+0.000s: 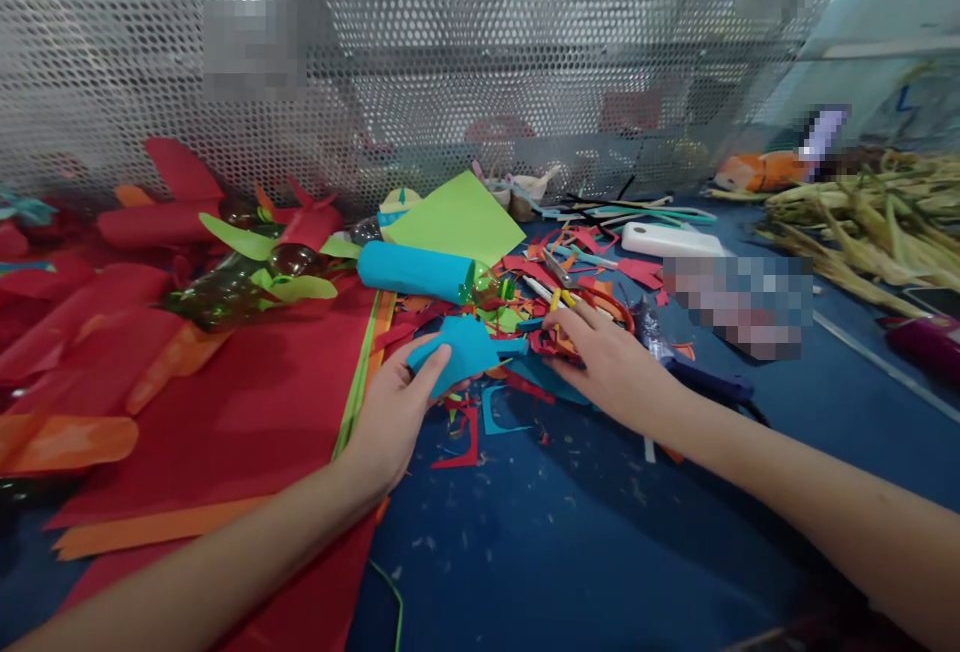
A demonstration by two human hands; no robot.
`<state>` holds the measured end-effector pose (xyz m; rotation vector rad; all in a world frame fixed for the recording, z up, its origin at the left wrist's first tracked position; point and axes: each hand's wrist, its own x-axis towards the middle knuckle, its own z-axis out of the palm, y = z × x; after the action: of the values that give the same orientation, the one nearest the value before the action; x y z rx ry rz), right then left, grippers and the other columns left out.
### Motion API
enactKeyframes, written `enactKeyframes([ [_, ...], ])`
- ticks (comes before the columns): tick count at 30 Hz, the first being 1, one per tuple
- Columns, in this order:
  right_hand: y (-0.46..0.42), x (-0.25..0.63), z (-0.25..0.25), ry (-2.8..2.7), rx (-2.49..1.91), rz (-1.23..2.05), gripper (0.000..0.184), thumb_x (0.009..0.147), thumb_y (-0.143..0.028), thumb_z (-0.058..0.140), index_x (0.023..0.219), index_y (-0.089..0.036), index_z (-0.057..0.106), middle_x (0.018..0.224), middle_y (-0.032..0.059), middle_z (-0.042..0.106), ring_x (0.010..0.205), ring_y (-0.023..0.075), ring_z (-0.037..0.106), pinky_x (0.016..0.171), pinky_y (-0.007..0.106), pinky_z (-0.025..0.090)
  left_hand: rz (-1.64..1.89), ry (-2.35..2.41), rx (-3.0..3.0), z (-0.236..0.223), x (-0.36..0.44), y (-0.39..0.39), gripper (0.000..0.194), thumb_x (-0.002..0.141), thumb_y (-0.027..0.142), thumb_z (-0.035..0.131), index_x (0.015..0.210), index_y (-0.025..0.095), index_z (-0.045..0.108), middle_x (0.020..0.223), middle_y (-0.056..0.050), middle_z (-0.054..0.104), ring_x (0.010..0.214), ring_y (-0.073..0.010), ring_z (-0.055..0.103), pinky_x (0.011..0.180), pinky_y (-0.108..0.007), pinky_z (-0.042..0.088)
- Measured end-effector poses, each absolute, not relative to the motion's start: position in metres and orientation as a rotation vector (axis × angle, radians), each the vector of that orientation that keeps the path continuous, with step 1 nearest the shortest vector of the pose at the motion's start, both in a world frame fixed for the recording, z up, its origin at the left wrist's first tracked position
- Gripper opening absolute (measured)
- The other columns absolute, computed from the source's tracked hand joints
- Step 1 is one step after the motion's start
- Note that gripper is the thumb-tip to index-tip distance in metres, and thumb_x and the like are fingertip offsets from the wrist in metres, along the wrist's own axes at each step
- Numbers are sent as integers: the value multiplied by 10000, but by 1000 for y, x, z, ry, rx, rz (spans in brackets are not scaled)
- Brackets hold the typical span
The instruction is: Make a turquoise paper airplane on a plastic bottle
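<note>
My left hand pinches a cut piece of bright blue craft sheet between thumb and fingers. My right hand reaches over the pile of coloured scraps, thumb and fingers apart, beside scissors with orange handles. Its fingertips are close to small yellow and blue bits; I see nothing firmly held there. Just beyond both hands lies a green plastic bottle on its side, its body wrapped in a blue sheet. A dark blue glue gun lies right of my right hand, partly hidden.
Red sheets cover the left side, with several red-wrapped bottles behind. A lime green sheet lies at the back, before a perforated metal panel. A white device and dried husks are at right.
</note>
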<state>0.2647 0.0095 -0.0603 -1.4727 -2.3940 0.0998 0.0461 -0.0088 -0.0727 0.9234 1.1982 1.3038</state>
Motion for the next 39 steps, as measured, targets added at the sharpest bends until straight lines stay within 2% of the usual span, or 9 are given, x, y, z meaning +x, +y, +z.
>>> enactKeyframes([
  [6, 11, 267, -57, -2289, -1393, 166, 112, 895, -151, 458, 923, -213, 547, 999, 80, 626, 896, 235, 622, 757, 364, 500, 1283, 1217, 922, -71, 47, -9, 395, 655, 408, 777, 973, 193, 685, 896, -45, 749, 811, -219, 693, 720, -300, 567],
  [13, 24, 279, -56, -2007, -1480, 339, 169, 929, -267, 445, 1057, -191, 525, 722, 22, 666, 639, 192, 638, 618, 308, 475, 1025, 1285, 1318, -65, 49, -26, 203, 652, 388, 754, 787, 237, 737, 730, -32, 743, 655, -226, 681, 617, -315, 557],
  [16, 30, 283, -60, -2006, -1477, 284, 323, 895, -238, 497, 1206, -158, 461, 967, 99, 666, 816, 229, 649, 717, 358, 497, 886, 1200, 1676, -64, 52, -35, 102, 718, 327, 693, 769, 274, 764, 761, -30, 754, 721, -229, 694, 702, -308, 546],
  [19, 27, 282, -57, -2092, -1419, 30, 461, 849, -243, 583, 1279, -177, 433, 1274, 160, 506, 1127, 303, 520, 906, 459, 440, 796, 1095, 1950, -64, 52, -41, 149, 782, 282, 628, 825, 288, 771, 762, -36, 758, 707, -218, 698, 692, -291, 535],
  [21, 20, 280, -50, -2226, -1338, -47, 319, 837, -272, 624, 1136, -198, 541, 1211, 131, 542, 1136, 309, 495, 936, 475, 417, 741, 984, 2135, -64, 51, -43, 193, 821, 257, 583, 885, 291, 762, 753, -44, 758, 689, -214, 697, 672, -290, 531],
  [24, 8, 278, -42, -2527, -1231, 76, 177, 795, -335, 693, 866, -198, 606, 931, 69, 644, 959, 281, 575, 859, 450, 461, 655, 763, 2374, -63, 49, -46, 253, 839, 215, 547, 1001, 279, 730, 733, -68, 753, 677, -219, 698, 648, -297, 534],
  [27, 1, 279, -43, -2725, -1310, 74, 222, 760, -304, 730, 910, -170, 635, 927, 93, 672, 913, 311, 601, 796, 477, 487, 553, 570, 2574, -60, 48, -51, 297, 838, 186, 531, 1079, 249, 694, 704, -89, 747, 690, -227, 706, 649, -292, 539],
  [31, 1, 280, -49, -2774, -1386, 144, 183, 836, -196, 627, 1008, -134, 637, 1012, 130, 678, 885, 274, 656, 773, 401, 518, 513, 484, 2759, -63, 47, -54, 262, 861, 194, 511, 1067, 249, 663, 658, -56, 733, 684, -206, 703, 616, -262, 536],
  [39, -11, 267, -40, -2559, -1286, 119, 144, 873, -155, 506, 842, -174, 645, 841, 68, 681, 776, 219, 651, 698, 335, 502, 760, 340, 2923, -79, 47, -54, 192, 897, 144, 468, 1059, 165, 569, 582, 14, 657, 562, -117, 623, 588, -207, 532],
])
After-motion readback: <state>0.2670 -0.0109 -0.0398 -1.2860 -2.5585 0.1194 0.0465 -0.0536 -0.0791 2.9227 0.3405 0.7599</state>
